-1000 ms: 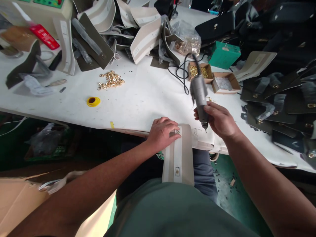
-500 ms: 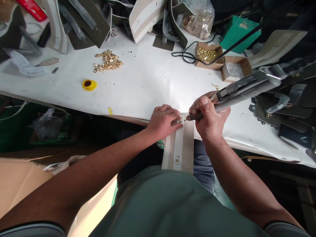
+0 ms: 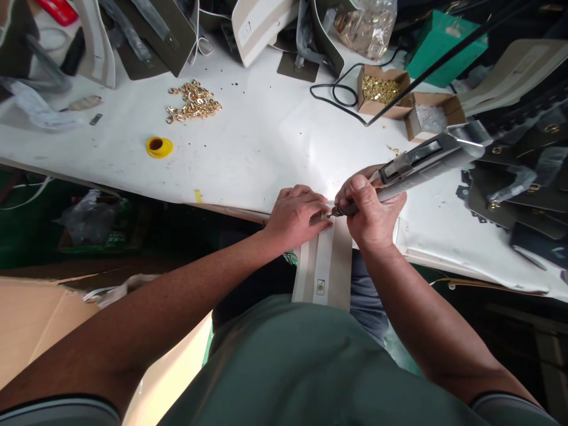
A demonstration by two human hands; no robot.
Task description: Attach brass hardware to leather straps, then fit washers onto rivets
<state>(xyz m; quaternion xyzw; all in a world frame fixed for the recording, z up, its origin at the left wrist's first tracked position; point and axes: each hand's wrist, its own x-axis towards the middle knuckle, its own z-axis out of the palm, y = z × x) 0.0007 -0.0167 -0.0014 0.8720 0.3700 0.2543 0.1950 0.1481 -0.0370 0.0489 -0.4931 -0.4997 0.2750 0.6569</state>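
Observation:
My right hand point(image 3: 371, 210) is wrapped round a grey, pen-shaped power screwdriver point(image 3: 412, 171), held tilted with its tip pointing left and down. The tip meets a small fitting point(image 3: 327, 216) at the far end of a beige panel point(image 3: 341, 254). This panel runs from the table edge to my lap, with a paler strip down its middle and a small framed round piece point(image 3: 320, 287) nearer me. My left hand point(image 3: 298, 218) grips the panel's far end, thumb and forefinger bent about the fitting. What lies under its other fingers is hidden.
Gold-coloured metal rings point(image 3: 195, 100) lie in a heap near a yellow tape roll point(image 3: 160, 147). Cardboard boxes hold brass pieces point(image 3: 380, 90) and clear pieces point(image 3: 430, 119). A black cable point(image 3: 337, 99) crosses the back. Dark panels point(image 3: 519, 189) are stacked at right, curved ones point(image 3: 261, 26) behind.
The screwdriver tip has moved left and down onto the fitting, where a small gap showed before. My right hand shifted slightly left; my left hand stays at the panel.

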